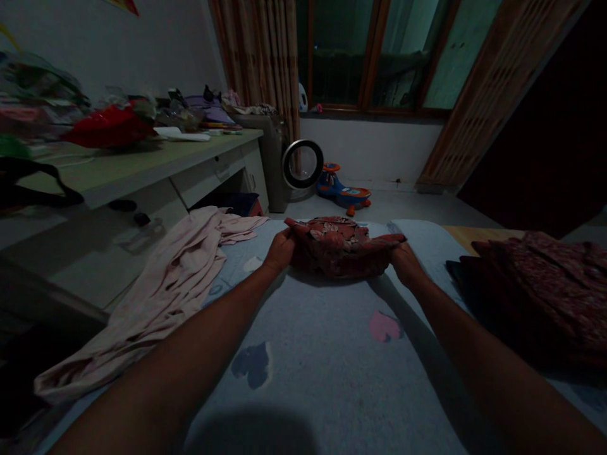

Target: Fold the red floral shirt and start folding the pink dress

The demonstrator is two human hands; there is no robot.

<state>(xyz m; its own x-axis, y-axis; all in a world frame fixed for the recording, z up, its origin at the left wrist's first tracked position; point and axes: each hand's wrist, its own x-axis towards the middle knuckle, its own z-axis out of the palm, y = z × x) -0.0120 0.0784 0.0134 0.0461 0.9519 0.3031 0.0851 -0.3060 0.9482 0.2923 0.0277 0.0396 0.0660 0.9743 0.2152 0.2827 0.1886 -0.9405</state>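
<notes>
Got one reddish floral cloth [339, 251] toward the far end of a light-blue sheet [308, 366], pretty much mid-view. Bunched and sagging between two hands, so can't tell whether it's touching the sheet underneath or hanging just above. Pinched at one end by the left hand [281, 251] and at the other by the right hand [405, 262], both with fingers closed on the fabric, nothing else in either.

Progress-wise, would call it partway, tbh. Probably done: a stack of dark-red clothes [559, 291] over on the right. Probably left: the floral one, not yet flat or neat, plus one pale pink cloth [175, 284] lying rumpled along the left edge. Can't count the pieces in that stack, way too dark, but guessing more than one from the mix of fabrics.

Now counting outward: one floral cloth, one pale pink, one stack. Past the sheet, one blue-and-orange ride-on toy [342, 191] on the floor and one round door [302, 165] swung open near a boxy grey machine [270, 161]. To the left, one long desk [199, 151] full of clutter, too jumbled to count, bar one bright red bag [114, 126]. At the back, two patterned curtains [258, 50].
</notes>
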